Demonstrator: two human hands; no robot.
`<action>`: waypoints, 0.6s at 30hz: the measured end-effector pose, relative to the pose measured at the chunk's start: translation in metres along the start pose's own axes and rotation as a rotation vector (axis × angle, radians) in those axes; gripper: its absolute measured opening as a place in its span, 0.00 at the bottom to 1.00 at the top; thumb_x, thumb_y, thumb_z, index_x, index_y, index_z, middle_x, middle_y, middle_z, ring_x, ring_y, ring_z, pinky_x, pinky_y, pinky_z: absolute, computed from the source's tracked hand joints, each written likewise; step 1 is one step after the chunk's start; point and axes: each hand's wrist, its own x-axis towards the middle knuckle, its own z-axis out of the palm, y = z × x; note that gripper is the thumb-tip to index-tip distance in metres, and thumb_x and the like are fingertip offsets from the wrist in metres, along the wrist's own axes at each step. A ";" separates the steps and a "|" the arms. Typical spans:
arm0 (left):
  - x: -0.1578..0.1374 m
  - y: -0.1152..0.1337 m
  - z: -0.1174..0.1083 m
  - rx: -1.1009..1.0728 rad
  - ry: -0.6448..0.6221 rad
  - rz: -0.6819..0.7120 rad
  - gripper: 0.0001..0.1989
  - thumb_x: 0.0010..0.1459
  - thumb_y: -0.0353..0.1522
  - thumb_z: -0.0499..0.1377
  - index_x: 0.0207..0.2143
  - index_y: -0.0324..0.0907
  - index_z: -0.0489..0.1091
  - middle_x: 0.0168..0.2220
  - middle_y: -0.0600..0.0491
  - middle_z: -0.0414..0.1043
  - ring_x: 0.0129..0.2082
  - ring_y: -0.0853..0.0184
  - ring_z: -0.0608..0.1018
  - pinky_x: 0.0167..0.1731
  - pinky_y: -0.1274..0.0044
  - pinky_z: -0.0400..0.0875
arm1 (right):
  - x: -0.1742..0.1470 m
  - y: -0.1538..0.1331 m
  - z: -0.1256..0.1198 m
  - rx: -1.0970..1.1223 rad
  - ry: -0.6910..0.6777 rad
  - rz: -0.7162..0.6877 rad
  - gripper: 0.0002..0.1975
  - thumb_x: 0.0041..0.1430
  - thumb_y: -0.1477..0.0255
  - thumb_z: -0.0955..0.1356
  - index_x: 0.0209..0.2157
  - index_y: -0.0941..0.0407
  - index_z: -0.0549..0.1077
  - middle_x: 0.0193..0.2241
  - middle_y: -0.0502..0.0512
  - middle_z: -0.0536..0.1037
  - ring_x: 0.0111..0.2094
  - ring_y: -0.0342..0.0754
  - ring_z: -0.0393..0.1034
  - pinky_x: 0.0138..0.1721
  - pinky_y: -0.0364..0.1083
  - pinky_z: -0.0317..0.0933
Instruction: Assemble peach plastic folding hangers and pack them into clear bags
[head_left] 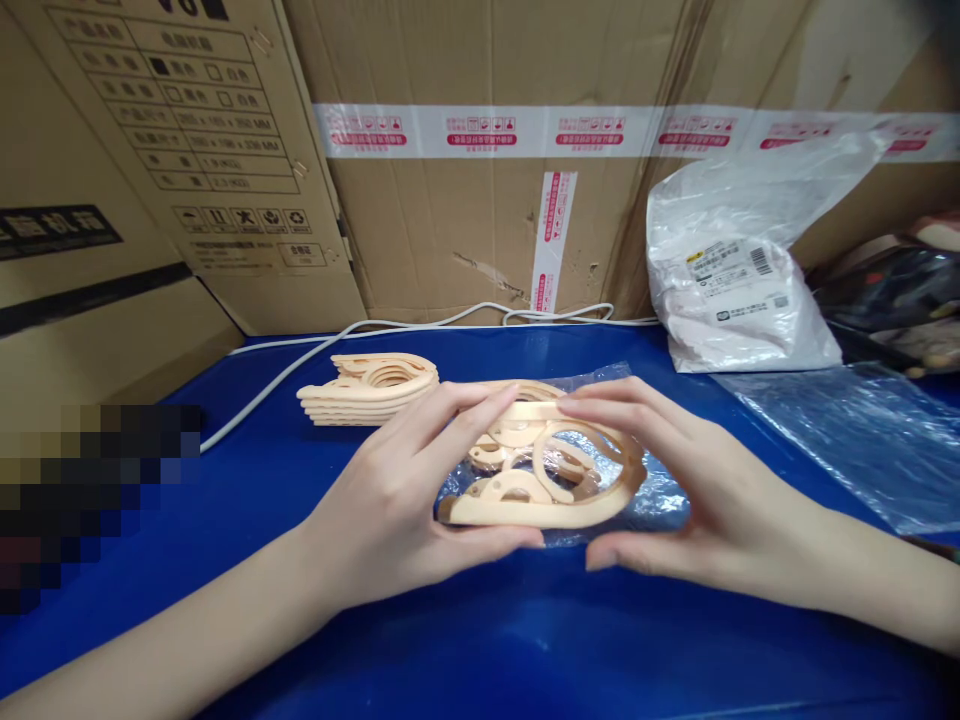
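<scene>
Both my hands hold a beige plastic folding hanger (577,515), folded into a flat loop with a ring-shaped hook inside, raised on edge above the table. My left hand (397,490) grips its left end, fingers over the top bar and thumb under the lower bar. My right hand (697,480) is curled around the right end, fingertips on the top bar and thumb near the lower edge. Behind it, more beige pieces lie on a clear plastic bag (664,505), partly hidden by the hanger and my fingers. A neat stack of similar folded hangers (367,400) sits left of them.
The table has a blue surface (480,640). Cardboard boxes (450,230) stand along the back and left. A white cable (285,375) runs along the back. At right are a white plastic parcel bag (750,300), a flat clear plastic sheet (847,430) and dark clutter (892,290).
</scene>
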 end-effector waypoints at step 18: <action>-0.004 -0.020 0.003 0.026 -0.186 -0.161 0.32 0.62 0.41 0.58 0.63 0.41 0.50 0.59 0.44 0.61 0.59 0.58 0.65 0.58 0.67 0.61 | 0.005 0.023 -0.019 -0.554 0.132 -0.159 0.32 0.53 0.64 0.69 0.58 0.59 0.61 0.46 0.64 0.74 0.45 0.58 0.67 0.44 0.55 0.62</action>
